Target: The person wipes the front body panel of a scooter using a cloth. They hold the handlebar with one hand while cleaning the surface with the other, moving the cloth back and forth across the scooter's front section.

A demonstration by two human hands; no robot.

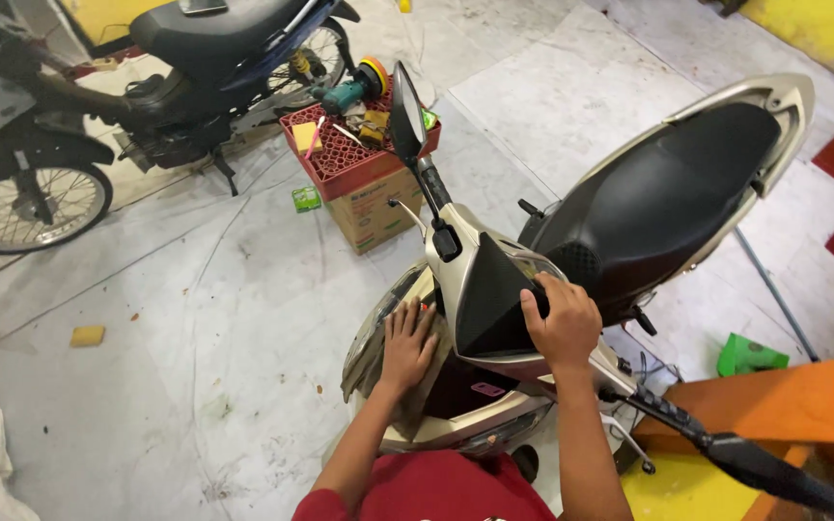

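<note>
Seen from above, a beige scooter (629, 203) stands in the middle of the frame on a pale tiled floor (195, 318), its black seat (668, 183) running toward the upper right. The left hand (407, 342) lies open and flat, fingers spread, on the front headlight cowl (388, 318) at lower centre, pressing a greyish cloth or the panel itself; which of the two cannot be told. The right hand (562, 323) is closed over the top edge of the dark instrument panel (489, 294), gripping it. The step in hand looks like working on the scooter's front cover, one hand steadying while the other presses or wipes. The next move would call for a firm hold on the panel and even pressure from the flat palm, so that the cover does not shift. A mirror (405, 111) rises on its stalk above the handlebar. Behind it, upper centre, a red crate (340, 154) with tools sits on a cardboard box (374, 217), and a dark motorcycle (118, 106) stands at upper left.
</note>
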